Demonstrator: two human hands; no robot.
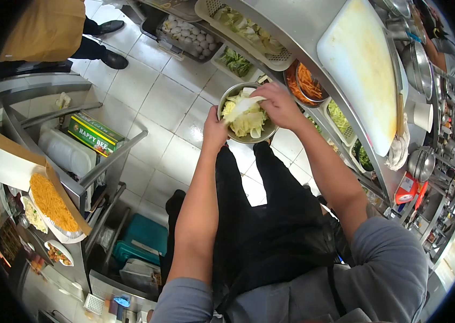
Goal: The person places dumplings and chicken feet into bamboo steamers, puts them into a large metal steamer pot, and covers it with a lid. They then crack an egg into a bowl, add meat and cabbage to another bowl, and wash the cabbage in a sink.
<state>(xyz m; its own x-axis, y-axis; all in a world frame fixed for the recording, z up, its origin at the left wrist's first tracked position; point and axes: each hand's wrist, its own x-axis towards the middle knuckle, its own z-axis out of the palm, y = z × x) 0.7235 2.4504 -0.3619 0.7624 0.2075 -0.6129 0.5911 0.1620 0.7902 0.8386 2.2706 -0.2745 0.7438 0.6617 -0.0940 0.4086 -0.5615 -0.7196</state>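
A round metal bowl [268,132] full of pale cut cabbage [246,125] is held in front of me, over the tiled floor. My left hand [215,129] grips its left rim, thumb up along the edge. At the bowl's upper right, my right hand [278,103] pinches a whitish cabbage leaf [248,103] lying on top of the heap. Just to the right of that hand, on the shelf under the counter, sits a container of orange carrot strips [309,85].
A long basket of cut cabbage [246,29], leafy greens [234,62] and a crate of eggs [187,36] line the lower shelf. A white cutting board [359,70] lies on the right counter. Another person's shoe [114,60] shows upper left. A "Happy Bee" box [96,134] stands left.
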